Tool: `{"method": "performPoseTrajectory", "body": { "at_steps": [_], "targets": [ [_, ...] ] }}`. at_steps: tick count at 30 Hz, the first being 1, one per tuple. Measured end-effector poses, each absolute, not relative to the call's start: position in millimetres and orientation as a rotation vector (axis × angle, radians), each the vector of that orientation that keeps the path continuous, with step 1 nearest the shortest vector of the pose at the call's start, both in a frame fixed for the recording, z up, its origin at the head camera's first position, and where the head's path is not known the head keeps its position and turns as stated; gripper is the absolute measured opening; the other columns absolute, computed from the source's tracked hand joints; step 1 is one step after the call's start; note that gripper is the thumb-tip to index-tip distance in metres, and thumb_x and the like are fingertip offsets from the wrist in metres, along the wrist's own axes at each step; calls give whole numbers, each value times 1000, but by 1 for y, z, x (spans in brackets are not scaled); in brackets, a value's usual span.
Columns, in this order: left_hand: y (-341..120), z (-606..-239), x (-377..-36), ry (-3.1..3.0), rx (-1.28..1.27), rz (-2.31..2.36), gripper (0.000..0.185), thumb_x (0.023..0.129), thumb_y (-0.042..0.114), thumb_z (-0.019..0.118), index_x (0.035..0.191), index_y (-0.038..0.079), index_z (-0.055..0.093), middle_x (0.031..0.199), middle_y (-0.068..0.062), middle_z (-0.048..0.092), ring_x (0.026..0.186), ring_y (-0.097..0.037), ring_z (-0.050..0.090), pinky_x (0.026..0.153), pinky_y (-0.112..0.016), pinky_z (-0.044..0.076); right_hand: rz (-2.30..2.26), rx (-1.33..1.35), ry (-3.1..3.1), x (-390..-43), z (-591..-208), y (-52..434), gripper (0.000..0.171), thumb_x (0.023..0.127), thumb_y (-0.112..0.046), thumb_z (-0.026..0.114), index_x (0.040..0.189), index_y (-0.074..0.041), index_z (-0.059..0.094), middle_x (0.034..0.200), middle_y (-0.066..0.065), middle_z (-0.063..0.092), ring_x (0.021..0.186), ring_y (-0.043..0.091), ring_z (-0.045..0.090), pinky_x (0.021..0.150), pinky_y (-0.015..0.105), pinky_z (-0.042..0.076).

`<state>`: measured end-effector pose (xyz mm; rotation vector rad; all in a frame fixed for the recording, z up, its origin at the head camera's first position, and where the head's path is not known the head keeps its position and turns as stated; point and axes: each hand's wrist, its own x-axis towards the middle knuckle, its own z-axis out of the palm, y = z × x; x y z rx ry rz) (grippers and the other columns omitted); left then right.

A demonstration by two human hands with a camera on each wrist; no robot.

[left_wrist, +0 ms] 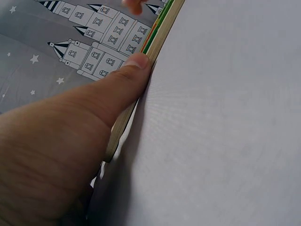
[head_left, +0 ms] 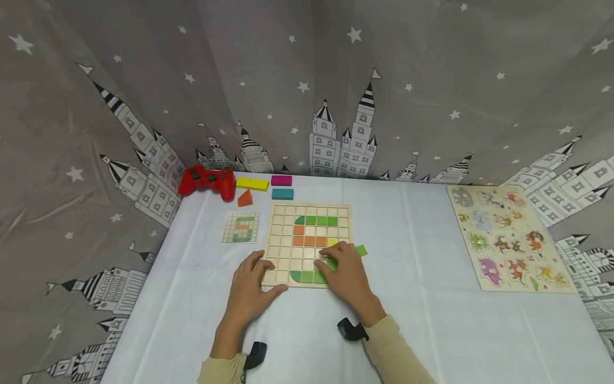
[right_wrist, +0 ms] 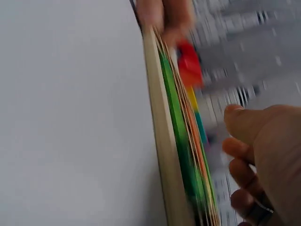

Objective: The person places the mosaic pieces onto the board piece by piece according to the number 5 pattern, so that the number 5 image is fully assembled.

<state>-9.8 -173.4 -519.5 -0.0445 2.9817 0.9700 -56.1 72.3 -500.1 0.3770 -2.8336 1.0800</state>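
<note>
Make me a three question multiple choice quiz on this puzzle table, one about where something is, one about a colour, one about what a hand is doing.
1. Where does the pattern card lie?
A. left of the grid board
B. on the animal puzzle
C. under the controller

2. What colour is the controller?
A. blue
B. red
C. yellow

3. What is the left hand doing?
A. lifting the orange wedge
B. holding the controller
C. resting on the grid board's near left corner, thumb along its edge

Answers:
1. A, in the head view the card sits on the cloth just left of the grid board.
2. B, it shows red at the table's far left.
3. C, the head view shows the fingers on the board, and the left wrist view shows the thumb against its edge.
</note>
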Motion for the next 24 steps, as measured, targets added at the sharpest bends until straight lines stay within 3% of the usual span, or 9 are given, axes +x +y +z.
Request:
{"method": "performPoseTrajectory", "body": {
  "at_steps": [6, 11, 18, 24],
  "targets": [
    [-170, -520, -11, 2988, -47, 973, 53, 74, 39, 91, 112, 17, 61, 157, -12, 42, 148, -37, 34, 120, -63, 28, 1085, 158, -2851, -78, -510, 140, 32, 93, -27, 73, 120, -11, 73, 113, 11, 65, 102, 26, 55, 86, 42, 47],
    [-170, -521, -11, 2999, -50, 979, 54, 73, 38, 91, 112, 16, 62, 156, -12, 43, 148, -37, 35, 120, -63, 29, 1091, 224, -2963, -86, -516, 177, 44, 93, -28, 73, 133, -11, 66, 121, 11, 65, 113, 29, 56, 98, 48, 49],
    [-171, -522, -11, 2979, -58, 990, 54, 74, 40, 90, 113, 16, 62, 158, -12, 41, 149, -37, 33, 120, -62, 28, 1098, 313, -2994, -89, -521, 183, 53, 88, -28, 79, 137, -14, 64, 122, 12, 65, 114, 30, 55, 101, 50, 48],
    [-173, -521, -10, 2970, -65, 986, 54, 75, 41, 89, 114, 16, 62, 158, -12, 40, 149, -37, 32, 120, -62, 28, 1050, 280, -2989, -87, -523, 176, 42, 88, -25, 79, 128, -13, 71, 119, 13, 65, 108, 29, 54, 93, 47, 48]
  ]
}}
